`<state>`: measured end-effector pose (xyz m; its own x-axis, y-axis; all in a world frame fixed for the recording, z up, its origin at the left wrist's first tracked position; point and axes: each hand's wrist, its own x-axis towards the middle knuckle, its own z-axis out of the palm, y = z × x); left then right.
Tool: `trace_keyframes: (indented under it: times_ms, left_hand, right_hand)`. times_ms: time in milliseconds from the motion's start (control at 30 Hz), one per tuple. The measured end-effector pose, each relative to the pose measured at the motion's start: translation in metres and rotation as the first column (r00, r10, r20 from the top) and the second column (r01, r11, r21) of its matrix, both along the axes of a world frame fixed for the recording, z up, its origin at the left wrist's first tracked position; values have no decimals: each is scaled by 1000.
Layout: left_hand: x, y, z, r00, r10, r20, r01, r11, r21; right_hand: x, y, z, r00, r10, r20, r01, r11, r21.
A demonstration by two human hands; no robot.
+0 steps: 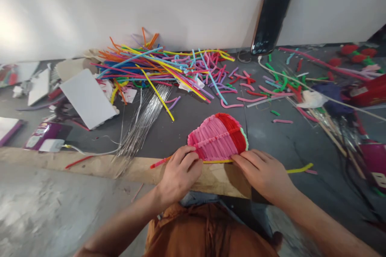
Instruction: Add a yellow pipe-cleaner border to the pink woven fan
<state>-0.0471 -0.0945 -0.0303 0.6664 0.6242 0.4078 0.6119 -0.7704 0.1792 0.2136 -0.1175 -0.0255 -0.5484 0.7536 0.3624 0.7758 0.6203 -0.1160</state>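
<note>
At the table's front edge lies a rounded pipe-cleaner piece [212,140], pink with a red end section, a ridge across its middle and a bit of mint green on its right rim. A yellow pipe cleaner [218,161] runs along its near edge; a yellow end [300,168] sticks out past my right hand. My left hand [182,170] is closed on the piece's lower left corner, beside an orange-red stem [159,162]. My right hand [265,170] pinches the lower right edge, where the yellow strip meets it. The fingertips partly hide both corners.
Behind the piece is a heap of coloured pipe cleaners [169,64], with cut bits scattered rightward. A bundle of thin wires [144,118] and a white card [89,98] lie to the left. A phone [273,20] leans on the wall, its cable [316,90] crossing the right side.
</note>
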Motion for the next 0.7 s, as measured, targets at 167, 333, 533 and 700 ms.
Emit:
trace_keyframes:
  times_ms: [167,333,533,700]
  left_hand:
    - [2,5,13,999,-5,48,4,999,34]
    - [4,29,51,969,146,202,-152,988,17]
    - [-4,69,86,713,592,376,-203,687,-698]
    - [-13,73,86,553,761,340,252,236,-938]
  right_hand:
    - [3,15,27,998,42,47,-47,994,102]
    - [-2,73,74,988,119,-93,-103,981,164]
    - [-32,161,126,977,74,-200,-79,997,-17]
    - [-44,167,160,986,128,-104,-150,959,-240]
